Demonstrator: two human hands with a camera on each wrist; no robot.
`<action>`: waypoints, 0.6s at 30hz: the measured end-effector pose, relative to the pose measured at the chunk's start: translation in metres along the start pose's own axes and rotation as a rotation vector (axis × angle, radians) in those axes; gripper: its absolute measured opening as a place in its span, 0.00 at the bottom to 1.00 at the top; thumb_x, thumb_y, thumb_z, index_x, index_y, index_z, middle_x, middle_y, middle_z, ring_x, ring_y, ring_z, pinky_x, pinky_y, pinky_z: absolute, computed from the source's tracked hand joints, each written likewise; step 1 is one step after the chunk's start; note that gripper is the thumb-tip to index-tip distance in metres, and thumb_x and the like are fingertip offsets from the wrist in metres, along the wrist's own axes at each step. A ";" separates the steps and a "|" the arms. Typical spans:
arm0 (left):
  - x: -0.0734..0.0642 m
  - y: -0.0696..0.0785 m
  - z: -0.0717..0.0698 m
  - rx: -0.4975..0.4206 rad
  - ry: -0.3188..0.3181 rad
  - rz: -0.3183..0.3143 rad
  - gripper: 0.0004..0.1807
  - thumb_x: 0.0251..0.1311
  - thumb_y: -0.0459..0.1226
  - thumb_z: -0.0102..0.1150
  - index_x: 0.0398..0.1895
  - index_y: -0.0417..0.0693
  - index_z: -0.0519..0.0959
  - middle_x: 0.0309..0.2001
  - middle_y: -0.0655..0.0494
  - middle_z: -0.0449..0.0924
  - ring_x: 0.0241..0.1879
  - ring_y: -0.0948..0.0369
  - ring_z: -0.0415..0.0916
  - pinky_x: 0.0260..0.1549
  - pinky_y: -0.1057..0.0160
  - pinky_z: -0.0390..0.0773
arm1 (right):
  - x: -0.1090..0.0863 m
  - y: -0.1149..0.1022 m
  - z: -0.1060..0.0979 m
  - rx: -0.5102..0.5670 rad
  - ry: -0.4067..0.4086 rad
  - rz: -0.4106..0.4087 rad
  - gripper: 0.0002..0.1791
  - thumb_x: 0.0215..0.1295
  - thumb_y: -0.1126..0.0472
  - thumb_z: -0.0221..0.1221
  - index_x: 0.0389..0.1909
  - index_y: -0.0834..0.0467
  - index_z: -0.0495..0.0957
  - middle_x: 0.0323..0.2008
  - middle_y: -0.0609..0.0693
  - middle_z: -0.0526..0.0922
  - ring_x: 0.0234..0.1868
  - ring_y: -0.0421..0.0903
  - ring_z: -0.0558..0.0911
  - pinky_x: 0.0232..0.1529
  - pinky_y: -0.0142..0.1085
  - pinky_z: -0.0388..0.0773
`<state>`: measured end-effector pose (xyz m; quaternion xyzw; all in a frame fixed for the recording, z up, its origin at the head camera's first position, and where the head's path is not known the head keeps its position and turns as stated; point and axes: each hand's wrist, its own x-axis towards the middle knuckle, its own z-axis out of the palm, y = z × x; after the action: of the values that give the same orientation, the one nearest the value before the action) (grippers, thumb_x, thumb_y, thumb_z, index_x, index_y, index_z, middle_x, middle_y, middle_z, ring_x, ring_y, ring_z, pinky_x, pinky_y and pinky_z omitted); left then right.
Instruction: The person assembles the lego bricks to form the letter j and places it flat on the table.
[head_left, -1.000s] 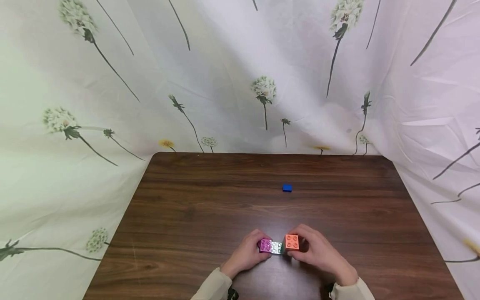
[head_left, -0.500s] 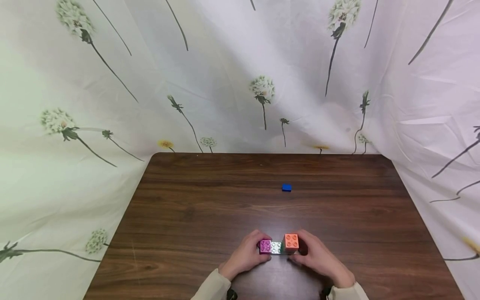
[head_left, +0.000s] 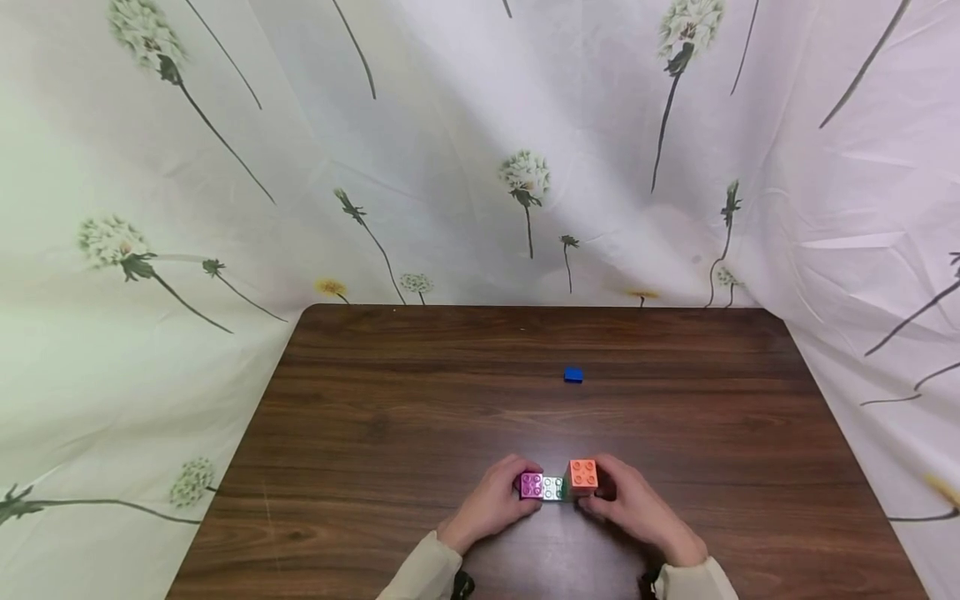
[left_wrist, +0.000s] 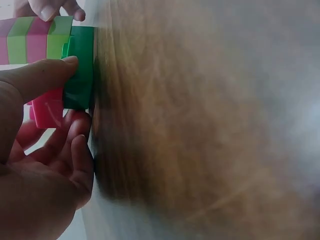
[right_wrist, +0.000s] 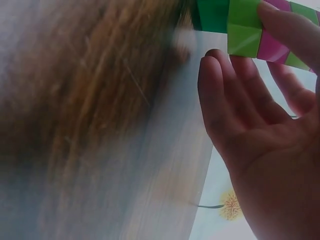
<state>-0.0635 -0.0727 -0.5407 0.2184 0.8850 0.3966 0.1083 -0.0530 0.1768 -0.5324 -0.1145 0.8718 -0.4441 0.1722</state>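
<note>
On the table stands a joined structure of toy building bricks. Its base is a long green brick point(head_left: 553, 489), which carries a magenta brick point(head_left: 531, 486) at the left end. At the right end rises a tower of alternating lime and magenta bricks point(right_wrist: 244, 27), topped by an orange brick point(head_left: 582, 473). My left hand point(head_left: 491, 500) grips the left end, thumb across the magenta brick and onto the green one, fingers on the far side. My right hand point(head_left: 637, 504) holds the tower between thumb and fingers. Some fingertip contacts are hidden.
A small blue brick point(head_left: 573, 376) lies farther back on the dark wooden table point(head_left: 375, 425). White cloth point(head_left: 450, 167) printed with dandelions hangs behind the table and along both sides.
The right hand shifts its grip slightly around the tower. The whole brick structure, with both hands on it, has slid a little away from the person. The blue brick stays put.
</note>
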 end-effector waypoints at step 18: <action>0.025 0.000 -0.008 0.063 -0.008 -0.015 0.22 0.52 0.38 0.68 0.51 0.45 0.77 0.45 0.54 0.80 0.43 0.63 0.75 0.43 0.65 0.75 | 0.019 0.006 -0.006 0.022 0.120 -0.044 0.23 0.59 0.58 0.66 0.54 0.55 0.73 0.43 0.47 0.82 0.39 0.39 0.78 0.40 0.31 0.76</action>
<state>-0.0883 -0.0661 -0.5357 0.2169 0.8982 0.3668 0.1078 -0.0735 0.1781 -0.5379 -0.1049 0.8728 -0.4635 0.1114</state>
